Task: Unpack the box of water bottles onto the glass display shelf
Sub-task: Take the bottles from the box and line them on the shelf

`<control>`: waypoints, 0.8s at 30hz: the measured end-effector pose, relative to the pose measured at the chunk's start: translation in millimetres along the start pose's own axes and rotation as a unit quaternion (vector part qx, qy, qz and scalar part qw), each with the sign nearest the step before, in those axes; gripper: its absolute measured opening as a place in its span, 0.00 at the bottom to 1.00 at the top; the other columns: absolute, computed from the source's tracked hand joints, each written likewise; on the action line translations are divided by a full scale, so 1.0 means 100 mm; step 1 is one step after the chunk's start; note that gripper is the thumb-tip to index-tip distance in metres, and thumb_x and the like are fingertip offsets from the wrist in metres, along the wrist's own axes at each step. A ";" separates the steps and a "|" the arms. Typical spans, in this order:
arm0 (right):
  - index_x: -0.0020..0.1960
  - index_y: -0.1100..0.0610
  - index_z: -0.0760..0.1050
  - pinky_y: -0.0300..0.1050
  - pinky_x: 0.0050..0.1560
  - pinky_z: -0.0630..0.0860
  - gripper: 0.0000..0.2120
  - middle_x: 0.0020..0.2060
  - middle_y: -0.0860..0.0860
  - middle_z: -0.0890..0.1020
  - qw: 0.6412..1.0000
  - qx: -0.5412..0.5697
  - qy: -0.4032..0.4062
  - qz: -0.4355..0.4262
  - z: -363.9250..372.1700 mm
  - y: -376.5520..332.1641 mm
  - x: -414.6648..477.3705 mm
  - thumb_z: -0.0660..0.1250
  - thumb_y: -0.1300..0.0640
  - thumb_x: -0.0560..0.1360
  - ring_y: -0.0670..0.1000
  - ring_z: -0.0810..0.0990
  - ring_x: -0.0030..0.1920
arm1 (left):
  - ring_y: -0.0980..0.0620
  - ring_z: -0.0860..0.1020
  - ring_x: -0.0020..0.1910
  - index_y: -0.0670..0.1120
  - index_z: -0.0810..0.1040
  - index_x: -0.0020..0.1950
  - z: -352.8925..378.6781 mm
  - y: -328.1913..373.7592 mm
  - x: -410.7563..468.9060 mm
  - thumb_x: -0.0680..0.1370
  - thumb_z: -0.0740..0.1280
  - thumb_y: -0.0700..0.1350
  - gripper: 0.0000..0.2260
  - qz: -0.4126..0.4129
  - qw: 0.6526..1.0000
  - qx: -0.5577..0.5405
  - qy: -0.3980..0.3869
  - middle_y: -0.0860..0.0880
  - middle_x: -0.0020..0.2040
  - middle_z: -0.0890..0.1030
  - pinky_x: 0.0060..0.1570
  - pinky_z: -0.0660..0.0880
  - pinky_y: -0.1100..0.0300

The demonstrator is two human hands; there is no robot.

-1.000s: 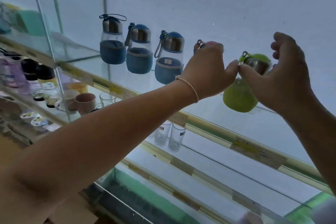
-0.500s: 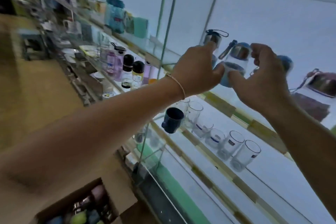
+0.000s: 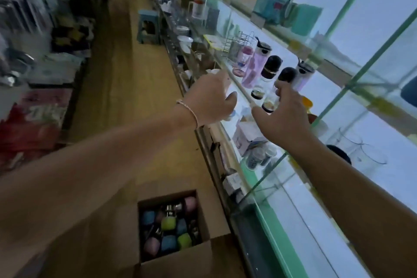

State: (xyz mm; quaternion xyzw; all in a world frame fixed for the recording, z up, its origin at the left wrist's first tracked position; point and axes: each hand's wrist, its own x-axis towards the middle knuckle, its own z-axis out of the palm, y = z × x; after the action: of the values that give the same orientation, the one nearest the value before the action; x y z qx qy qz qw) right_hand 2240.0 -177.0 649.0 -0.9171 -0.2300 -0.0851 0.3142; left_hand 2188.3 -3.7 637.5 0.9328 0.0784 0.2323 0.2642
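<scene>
Head view, tilted and motion-blurred, looking down a shop aisle. An open brown cardboard box [image 3: 180, 259] sits on the wooden floor [image 3: 126, 74] at lower centre, just beside the base of the tiered glass display shelf [image 3: 242, 91] on the right. Inside it, small water bottles in blue, green and pink sleeves [image 3: 168, 223] are packed touching. Rounded sleeved ends and a few metal caps face upward, so their long axes seem to run down into the box, though blur leaves this uncertain. The left hand [image 3: 209, 99], with a thin bracelet [image 3: 189, 111] at the wrist, is raised with fingers loosely curled and empty. The right hand [image 3: 286, 115] is spread wide, holding nothing, in front of black-lidded jars [image 3: 273, 67].
</scene>
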 end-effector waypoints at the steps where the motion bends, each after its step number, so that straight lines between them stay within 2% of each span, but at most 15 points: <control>1: 0.75 0.56 0.62 0.54 0.66 0.69 0.34 0.68 0.57 0.71 1.000 0.003 -0.015 -0.002 0.18 -0.05 0.02 0.70 0.50 0.73 0.58 0.68 0.69 | 0.47 0.77 0.40 0.41 0.73 0.61 -0.02 -0.18 -0.04 0.79 0.64 0.52 0.17 -0.016 1.000 0.009 -0.006 0.45 0.41 0.78 0.38 0.75 0.54; 3: 0.75 0.56 0.62 0.53 0.66 0.69 0.34 0.68 0.56 0.71 0.999 0.014 -0.050 0.005 0.52 -0.12 0.02 0.69 0.50 0.73 0.58 0.69 0.69 | 0.48 0.75 0.38 0.40 0.73 0.61 -0.02 -0.48 -0.15 0.80 0.63 0.50 0.16 -0.049 0.998 0.025 -0.025 0.46 0.41 0.77 0.35 0.71 0.55; 6: 0.76 0.54 0.61 0.53 0.67 0.68 0.34 0.69 0.55 0.70 0.994 0.016 -0.106 0.016 0.98 -0.15 -0.04 0.69 0.51 0.74 0.57 0.68 0.69 | 0.46 0.77 0.49 0.41 0.72 0.64 0.13 -0.87 -0.37 0.81 0.62 0.51 0.17 -0.109 0.991 0.042 -0.071 0.46 0.49 0.77 0.45 0.75 0.54; 10: 0.75 0.55 0.62 0.52 0.67 0.68 0.34 0.69 0.55 0.70 0.984 0.009 -0.174 0.027 1.51 -0.02 -0.10 0.69 0.50 0.73 0.56 0.68 0.69 | 0.43 0.79 0.52 0.42 0.70 0.65 0.53 -1.34 -0.67 0.79 0.62 0.54 0.20 -0.182 0.975 0.054 -0.116 0.43 0.54 0.80 0.51 0.78 0.47; 13: 0.75 0.55 0.62 0.51 0.67 0.68 0.34 0.69 0.55 0.70 0.972 0.000 -0.232 0.041 1.84 0.15 -0.16 0.69 0.50 0.72 0.57 0.68 0.69 | 0.42 0.78 0.55 0.42 0.72 0.64 0.83 -1.57 -0.85 0.78 0.63 0.54 0.20 -0.224 0.963 0.055 -0.138 0.42 0.55 0.80 0.54 0.76 0.47; 17: 0.72 0.53 0.65 0.58 0.64 0.75 0.36 0.65 0.54 0.74 0.951 0.003 -0.304 0.061 2.39 0.50 -0.28 0.67 0.41 0.67 0.58 0.73 0.66 | 0.44 0.78 0.44 0.45 0.70 0.51 1.23 -1.79 -1.10 0.79 0.63 0.53 0.11 -0.264 0.948 0.058 -0.169 0.47 0.42 0.75 0.40 0.75 0.54; 21: 0.75 0.55 0.64 0.51 0.66 0.70 0.32 0.68 0.55 0.72 0.928 0.003 -0.364 0.082 2.95 0.93 -0.48 0.69 0.48 0.74 0.57 0.70 0.68 | 0.48 0.76 0.40 0.45 0.72 0.52 1.73 -2.02 -1.37 0.79 0.62 0.51 0.10 -0.315 0.927 0.044 -0.199 0.47 0.42 0.77 0.38 0.75 0.55; 24: 0.64 0.53 0.72 0.49 0.54 0.76 0.20 0.55 0.51 0.78 0.919 0.009 -0.385 0.082 3.38 1.32 -0.65 0.69 0.48 0.74 0.55 0.77 0.58 | 0.48 0.77 0.40 0.45 0.73 0.49 2.16 -2.27 -1.59 0.79 0.63 0.51 0.09 -0.378 0.902 -0.002 -0.209 0.48 0.40 0.77 0.33 0.70 0.57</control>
State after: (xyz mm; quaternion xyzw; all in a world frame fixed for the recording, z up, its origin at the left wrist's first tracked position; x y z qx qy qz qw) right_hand 2248.9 -84.9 292.3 -0.8917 -0.2576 0.3034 0.2155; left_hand 2146.2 47.0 292.6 0.8595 0.3678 -0.0847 0.3447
